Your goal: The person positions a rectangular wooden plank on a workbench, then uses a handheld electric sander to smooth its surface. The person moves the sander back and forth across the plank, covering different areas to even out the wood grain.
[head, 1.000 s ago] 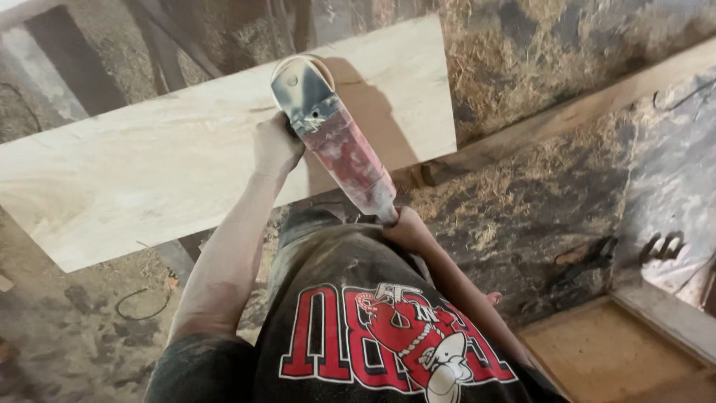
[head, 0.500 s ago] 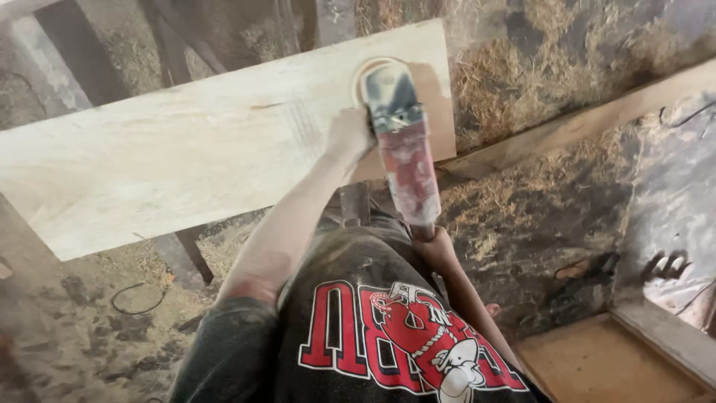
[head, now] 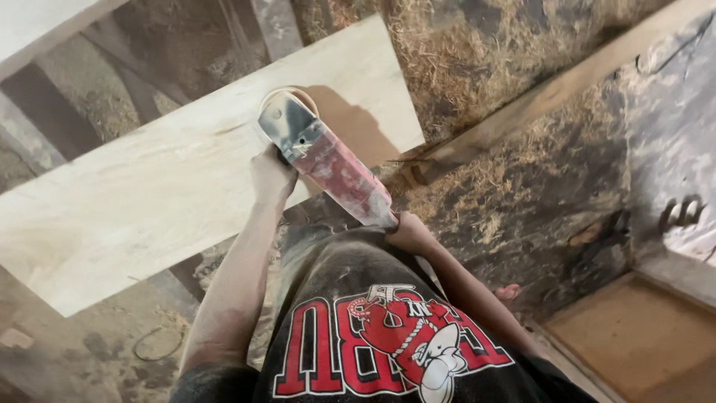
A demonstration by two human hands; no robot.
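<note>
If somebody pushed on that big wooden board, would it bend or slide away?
The pale wooden board looks thick and flat, so it is probably stiff and would hardly bend. It is wide and long, so likely heavy. It seems to rest loose on a frame with one end jutting past, so a hard push might shift or tip it.

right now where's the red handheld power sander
In the head view, upper centre: the red handheld power sander rests on the pale wooden board, between left hand and right hand.

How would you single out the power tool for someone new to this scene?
Find the long pale wooden board lying across the frame. On its near edge sits a dusty red-bodied grinder with a grey head, held by the left hand and right hand; nothing else here is red-and-grey.
</note>
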